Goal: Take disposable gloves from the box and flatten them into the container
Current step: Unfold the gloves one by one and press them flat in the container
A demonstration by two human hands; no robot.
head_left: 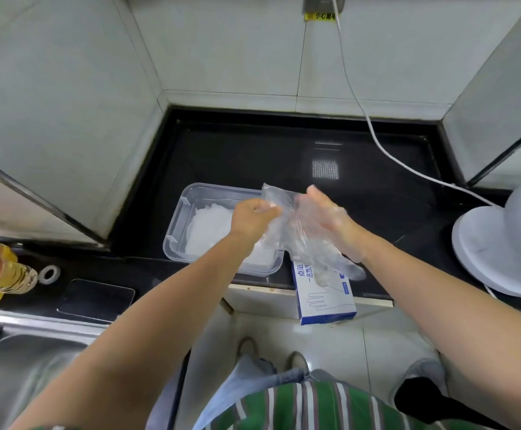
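Observation:
A clear plastic disposable glove [296,240] hangs in the air between both hands, its fingers drooping over the box. My left hand [253,217] pinches its upper left edge. My right hand [330,217] grips the glove from the right side, seen partly through the film. Below them, a blue and white glove box [324,297] lies on the counter's front edge, overhanging it. To the left stands a clear rectangular container [180,218] holding a flat pile of white translucent gloves [209,228].
The black countertop [253,153] sits in a tiled corner. A white fan [501,240] stands at the right, its cable [374,131] running up the wall. A dark phone [96,299], tape roll [49,274], oil bottle [1,273] and steel sink [26,361] lie left.

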